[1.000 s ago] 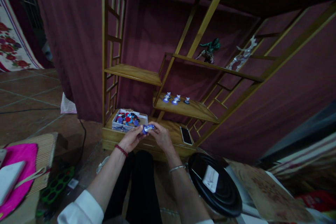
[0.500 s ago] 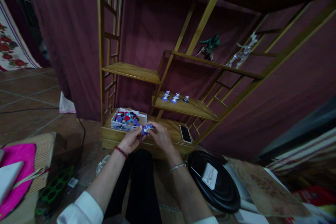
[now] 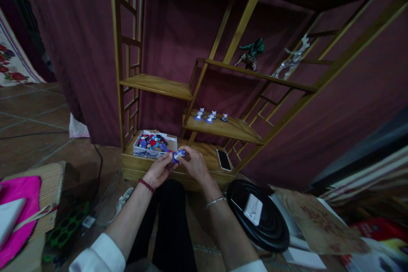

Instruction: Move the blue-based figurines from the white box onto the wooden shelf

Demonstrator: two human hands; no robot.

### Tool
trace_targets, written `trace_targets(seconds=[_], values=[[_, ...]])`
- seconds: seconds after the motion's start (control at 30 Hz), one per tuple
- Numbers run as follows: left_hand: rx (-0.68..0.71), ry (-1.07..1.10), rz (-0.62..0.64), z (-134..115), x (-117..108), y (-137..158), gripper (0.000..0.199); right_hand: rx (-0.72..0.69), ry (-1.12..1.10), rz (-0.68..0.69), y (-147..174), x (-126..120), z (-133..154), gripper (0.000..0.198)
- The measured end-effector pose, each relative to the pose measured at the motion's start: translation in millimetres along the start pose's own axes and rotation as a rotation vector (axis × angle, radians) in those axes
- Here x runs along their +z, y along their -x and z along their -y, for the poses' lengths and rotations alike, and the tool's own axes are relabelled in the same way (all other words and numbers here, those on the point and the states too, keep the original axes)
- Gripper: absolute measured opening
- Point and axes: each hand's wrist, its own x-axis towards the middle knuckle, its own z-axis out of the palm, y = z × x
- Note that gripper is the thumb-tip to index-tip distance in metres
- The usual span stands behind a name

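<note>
Between my two hands I hold a small purple-and-white figurine [image 3: 179, 155]. My left hand [image 3: 160, 171] is closed on its purple base, and the fingers of my right hand [image 3: 195, 163] pinch it from the other side. Just behind my left hand stands an open cardboard box [image 3: 149, 153] with small red, blue, purple and black pieces [image 3: 153, 141] in it. Several similar figurines [image 3: 209, 117] stand upright on the small wooden shelf [image 3: 227, 130] beyond my hands.
A phone [image 3: 224, 160] lies on the bottom board, right of my hands. Higher up stand a green figure [image 3: 253, 54] and a clear ornament [image 3: 292, 60]. A round black object [image 3: 261, 221] is on the right. A pink cloth [image 3: 21, 208] lies at left.
The view has shifted slightly, so the shelf unit sits a little further left. Both hands keep hold of the figurine, which has turned slightly between my fingers.
</note>
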Motion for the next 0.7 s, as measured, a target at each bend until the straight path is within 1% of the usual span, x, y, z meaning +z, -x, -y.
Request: trace_targets(seconds=[0.5, 0.7], values=[[0.019, -0.021, -0.017, 4.4, 1.6, 2.1, 0.019, 0.022, 0.065, -0.049, 2.9, 3.4, -1.1, 0.014], [0.024, -0.007, -0.051, 5.2, 5.2, 4.3, 0.019, 0.064, 0.069, -0.077, 4.2, 6.3, -0.1, 0.012]])
